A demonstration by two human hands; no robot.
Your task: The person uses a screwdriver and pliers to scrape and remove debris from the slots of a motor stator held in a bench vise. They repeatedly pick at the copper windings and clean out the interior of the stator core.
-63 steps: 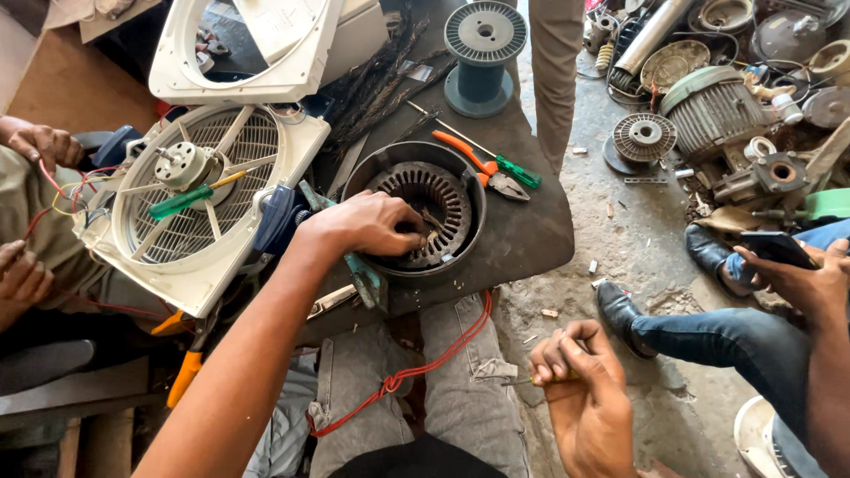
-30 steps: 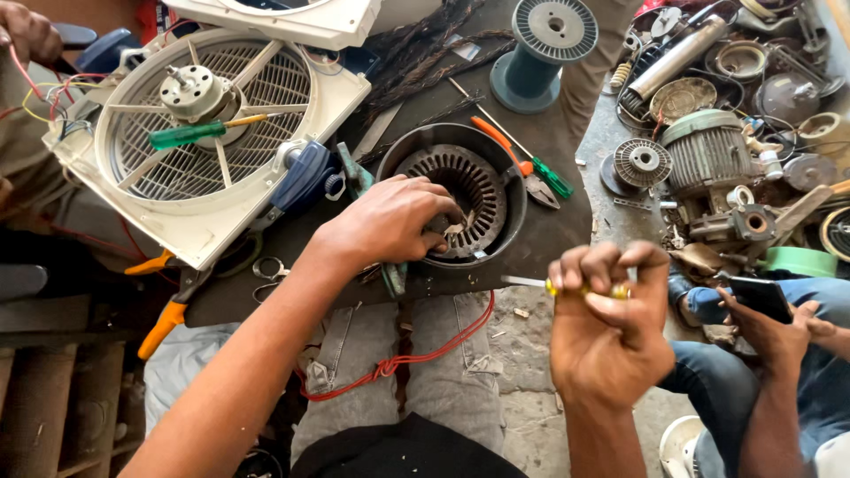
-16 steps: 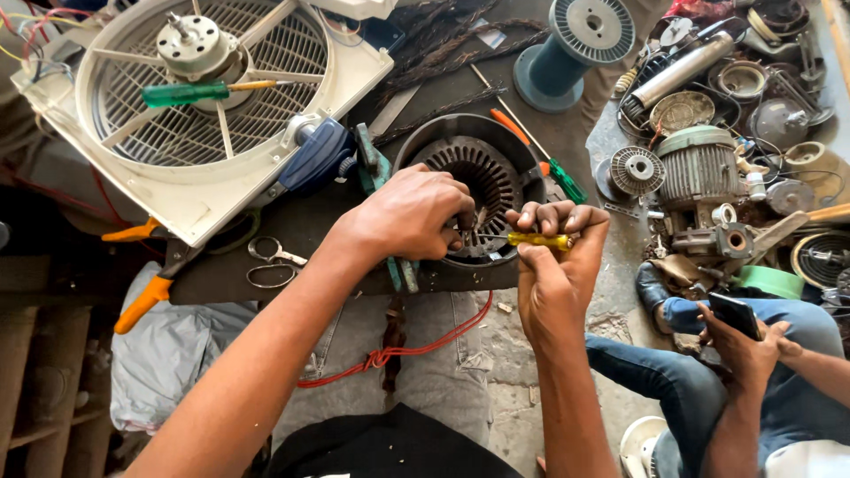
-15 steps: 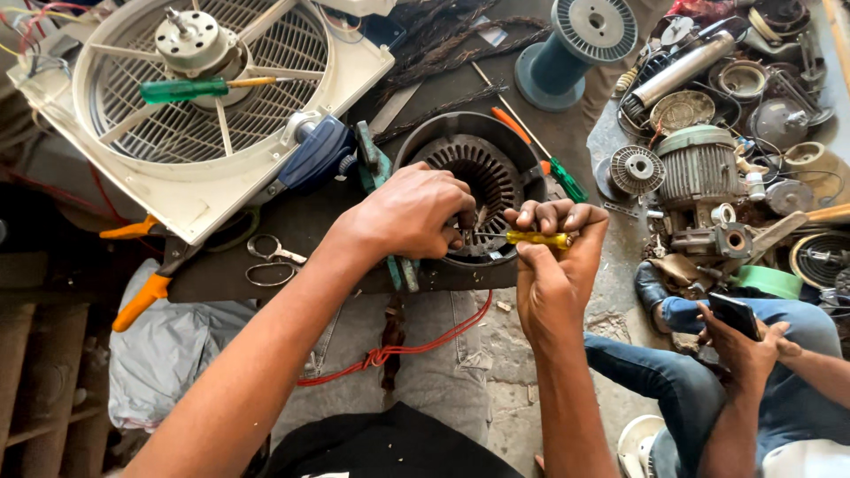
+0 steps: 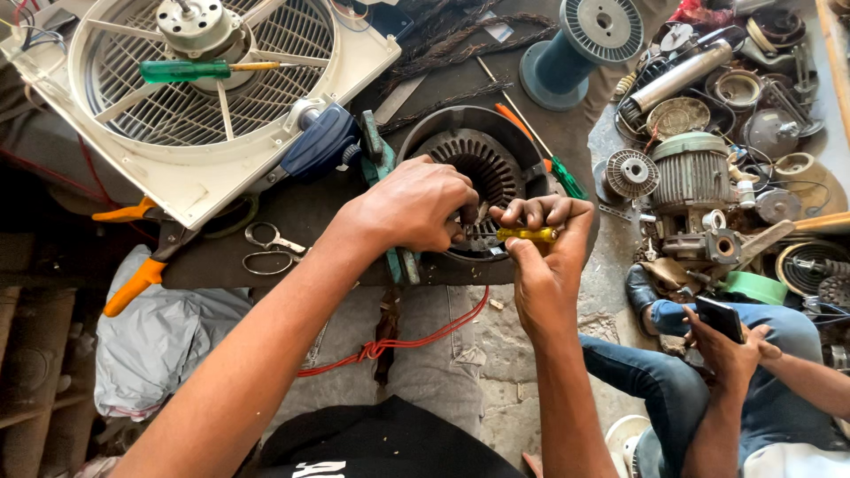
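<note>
a cluttered repair floor, a dark table point(image 5: 292, 221) across your lap. your left hand point(image 5: 412, 205) grips the near rim of the round motor stator point(image 5: 478, 168), fingers curled over its edge. just beside them your right hand point(image 5: 542, 252) has its fingers closed around a yellow-handled screwdriver point(image 5: 528, 235), held level at the rim. beyond your left fingers lies a white fan grille point(image 5: 204, 97)

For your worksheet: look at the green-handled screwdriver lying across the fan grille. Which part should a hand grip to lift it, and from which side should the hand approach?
Probably the thick green handle of the screwdriver, taken from above. It lies flat across the white fan grille, handle end pointing left, thin shaft toward the right, with nothing on top of it. The handle is its widest part. Both hands are away at the motor stator.
</note>
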